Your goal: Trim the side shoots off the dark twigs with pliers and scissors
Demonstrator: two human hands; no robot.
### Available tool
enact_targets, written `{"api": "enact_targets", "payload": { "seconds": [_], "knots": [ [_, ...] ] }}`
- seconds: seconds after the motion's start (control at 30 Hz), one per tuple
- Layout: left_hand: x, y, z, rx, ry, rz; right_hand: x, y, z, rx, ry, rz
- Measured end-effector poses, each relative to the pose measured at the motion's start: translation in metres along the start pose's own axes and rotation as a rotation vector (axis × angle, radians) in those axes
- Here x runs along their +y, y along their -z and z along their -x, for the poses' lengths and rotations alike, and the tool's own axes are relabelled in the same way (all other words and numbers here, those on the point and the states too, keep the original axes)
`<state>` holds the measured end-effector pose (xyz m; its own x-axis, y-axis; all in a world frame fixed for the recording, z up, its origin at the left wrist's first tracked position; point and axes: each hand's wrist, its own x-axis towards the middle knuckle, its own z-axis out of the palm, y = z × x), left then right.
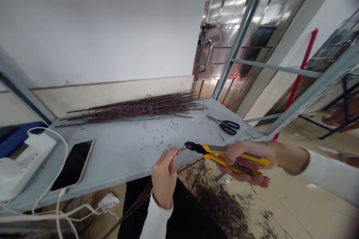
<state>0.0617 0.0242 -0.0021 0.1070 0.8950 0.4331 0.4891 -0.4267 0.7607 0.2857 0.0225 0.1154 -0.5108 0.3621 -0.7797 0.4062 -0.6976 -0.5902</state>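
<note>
My right hand [244, 162] is closed around yellow-and-grey diagonal cutting pliers [209, 149], whose black jaws point left. Just left of the jaws, my left hand [165, 171] pinches a thin dark twig [183, 149], and the twig's end meets the jaws. Whether the blades are closed through it is too small to tell. More long twigs [140, 198] run below my left hand across the dark cloth on my lap. On the grey shelf behind lies a bundle of dark twigs [140, 108], with small cut bits scattered in front of it.
Dark-handled scissors [228, 127] lie at the shelf's right. A phone [73, 165] with a charging cable and a white power strip [26, 164] occupy the left end. Twig clippings [224, 205] cover the floor below. Metal posts [241, 33] frame the shelf.
</note>
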Motion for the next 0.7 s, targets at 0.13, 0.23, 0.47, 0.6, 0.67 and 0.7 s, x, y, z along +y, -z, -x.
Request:
{"api": "enact_targets", "payload": {
  "seconds": [0.13, 0.23, 0.47, 0.6, 0.67, 0.7],
  "knots": [
    [0.007, -0.003, 0.001, -0.091, 0.090, 0.048, 0.006, -0.004, -0.007, 0.265, 0.144, 0.237],
    [0.013, 0.001, 0.000, -0.136, 0.170, 0.153, 0.010, -0.011, -0.013, 0.546, 0.272, 0.558],
    [0.015, 0.016, -0.001, -0.223, 0.269, 0.301, 0.025, -0.014, -0.034, 1.038, 0.520, 1.134],
    [0.014, 0.018, -0.001, -0.236, 0.307, 0.368, 0.033, 0.012, -0.046, 1.117, 0.713, 1.381],
    [0.015, 0.017, -0.001, -0.230, 0.328, 0.448, 0.036, 0.028, -0.051, 1.157, 0.847, 1.491],
    [0.015, 0.016, -0.001, -0.225, 0.342, 0.499, 0.038, 0.035, -0.053, 1.181, 0.913, 1.530]
  ]
}}
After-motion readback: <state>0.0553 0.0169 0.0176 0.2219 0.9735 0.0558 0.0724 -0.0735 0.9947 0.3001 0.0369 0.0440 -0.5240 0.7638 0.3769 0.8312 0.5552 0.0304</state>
